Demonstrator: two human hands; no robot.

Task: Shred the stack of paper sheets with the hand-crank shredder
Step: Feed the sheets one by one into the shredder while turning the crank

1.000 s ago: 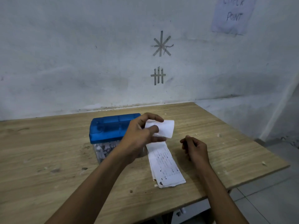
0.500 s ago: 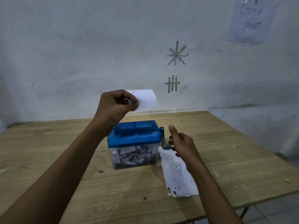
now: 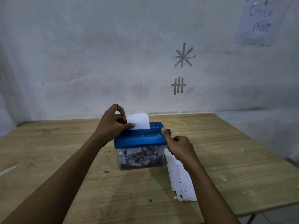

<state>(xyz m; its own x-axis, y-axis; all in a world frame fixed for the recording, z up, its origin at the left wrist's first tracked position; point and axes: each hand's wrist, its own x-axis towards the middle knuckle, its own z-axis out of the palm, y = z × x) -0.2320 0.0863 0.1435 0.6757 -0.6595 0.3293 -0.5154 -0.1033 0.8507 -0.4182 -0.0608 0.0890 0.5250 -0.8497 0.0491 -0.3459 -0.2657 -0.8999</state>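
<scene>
Noted stack of paper sheets [image 3: 182, 180] flat on table [image 3: 64, 151], just right of shredder [image 3: 140, 140]. Found right hand [image 3: 179, 147] curled beside crank [image 3: 168, 131], thumb against blue lid; hold on crank hidden, cannot tell. Observed left hand [image 3: 113, 125] pinching single sheet [image 3: 140, 121] upright, lower edge at lid.

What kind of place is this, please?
Probably a bare indoor test or work room: a plain wooden table against a scuffed white wall bearing tape marks and a handwritten "Check Point" sign.

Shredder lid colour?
Blue. The shredder lid shows best in the head view, the only one.
</scene>
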